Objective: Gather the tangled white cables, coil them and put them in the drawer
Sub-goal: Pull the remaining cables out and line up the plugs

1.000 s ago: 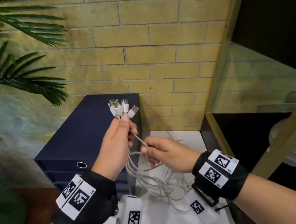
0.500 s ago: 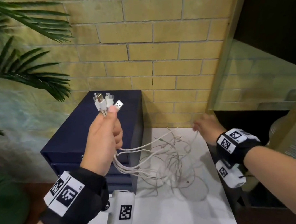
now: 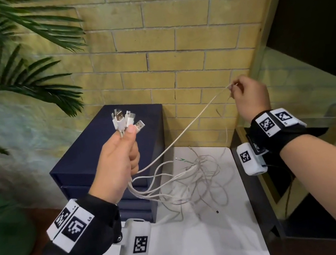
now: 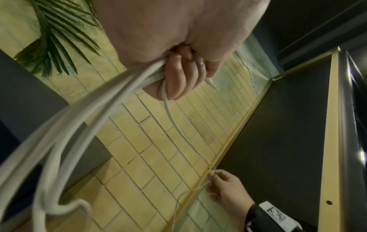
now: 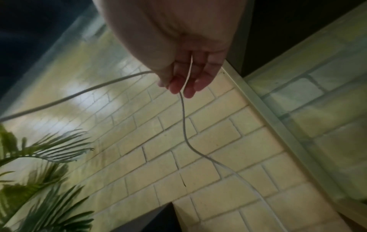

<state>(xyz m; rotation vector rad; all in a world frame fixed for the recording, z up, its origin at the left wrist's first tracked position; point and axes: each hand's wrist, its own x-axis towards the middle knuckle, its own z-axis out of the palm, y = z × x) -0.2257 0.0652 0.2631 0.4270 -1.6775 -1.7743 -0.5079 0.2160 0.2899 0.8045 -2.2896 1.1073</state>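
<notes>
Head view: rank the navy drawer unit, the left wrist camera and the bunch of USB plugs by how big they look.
1. Navy drawer unit, by far the largest.
2. Left wrist camera, though it sits nearest the lens, which inflates it.
3. Bunch of USB plugs, smallest, held up by the left hand.

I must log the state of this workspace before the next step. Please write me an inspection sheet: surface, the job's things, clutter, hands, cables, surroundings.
Surface: white tabletop, with loose cable loops lying on it.
Job's things: white cables, still tangled; navy drawer unit, its visible drawers closed.
Clutter: nothing seen.
Hands: left hand grips the bundled USB plugs, raised above the drawer unit; right hand pinches one cable strand, drawn out taut to the right.
Cables: one strand stretched between both hands; the rest hang from the left hand onto the tabletop; none coiled yet.
Surroundings: yellow brick wall, palm plant in a green pot, dark shelf unit on the right.
</notes>
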